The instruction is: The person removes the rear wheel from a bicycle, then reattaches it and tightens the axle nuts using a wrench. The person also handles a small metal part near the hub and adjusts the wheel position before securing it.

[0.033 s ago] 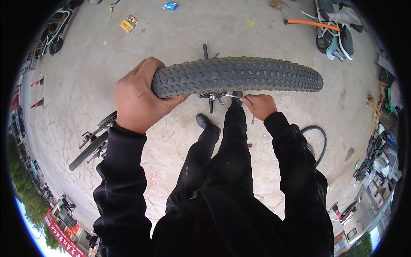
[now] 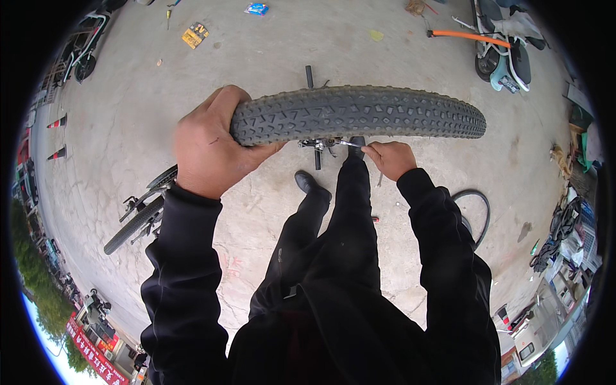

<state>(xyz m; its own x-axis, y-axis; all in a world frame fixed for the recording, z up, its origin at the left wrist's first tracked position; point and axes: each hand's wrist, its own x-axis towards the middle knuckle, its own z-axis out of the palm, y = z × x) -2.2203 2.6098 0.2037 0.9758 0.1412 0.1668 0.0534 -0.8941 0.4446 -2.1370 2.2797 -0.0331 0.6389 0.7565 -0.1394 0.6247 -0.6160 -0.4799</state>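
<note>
A knobby black bicycle tire (image 2: 359, 112) stretches across the view, on a wheel seen from above. My left hand (image 2: 215, 144) is wrapped round the tire's left end, thumb on the near side and fingers on the far side. Below the tire's middle, bicycle parts (image 2: 319, 145) of metal show, with a dark bar (image 2: 309, 77) poking out beyond the tire. My right hand (image 2: 391, 159) is closed on a slim silver wrench (image 2: 350, 143), whose tip reaches to those metal parts. The tire hides most of the bicycle beneath it.
Another bicycle (image 2: 138, 221) lies at the left. A loose black tire (image 2: 484, 212) rests on the concrete at the right. Scooters (image 2: 500, 61) stand far right and far left, an orange bar (image 2: 468, 35) across one. Cones (image 2: 58, 122) and a clutter pile (image 2: 564, 231) line the sides.
</note>
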